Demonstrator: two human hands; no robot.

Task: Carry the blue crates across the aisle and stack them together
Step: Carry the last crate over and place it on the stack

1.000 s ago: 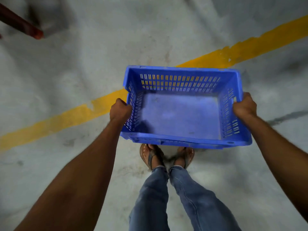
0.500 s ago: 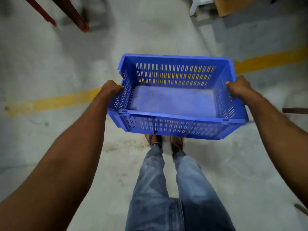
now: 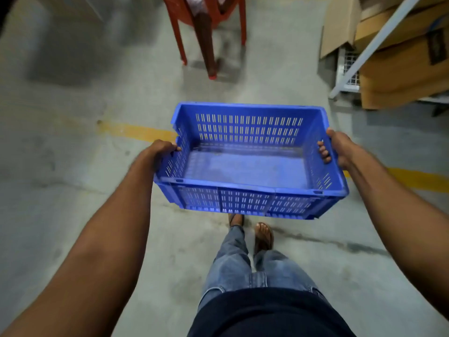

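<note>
Above the grey concrete floor point(image 3: 73, 190), a blue crate point(image 3: 247, 127) hangs level in front of the person, carried by its two short ends and clear of the ground. Its walls are pierced with rows of narrow slots, and its smooth blue bottom shows bare from wall to wall. The left hand point(image 3: 161, 150) grips the left end wall at the rim, fingers curled round the edge. The right hand point(image 3: 340, 149) holds the right end the same way, its fingers point(image 3: 324, 152) hooked over the rim and showing inside the crate against the slotted wall. Both arms reach forward, nearly straight. Beneath the crate a worn yellow line point(image 3: 136, 131) crosses the floor from left to right, passing under it. Below the near wall, the person's jeans point(image 3: 233, 263) and brown sandals point(image 3: 263, 235) show, one foot ahead of the other. Farther off at the top stand the legs of a red plastic chair point(image 3: 206, 32). At the upper right, cardboard boxes point(image 3: 401, 64) sit stacked behind a slanting pale metal post point(image 3: 371, 45); one flap hangs loose, but what the boxes hold cannot be seen.
</note>
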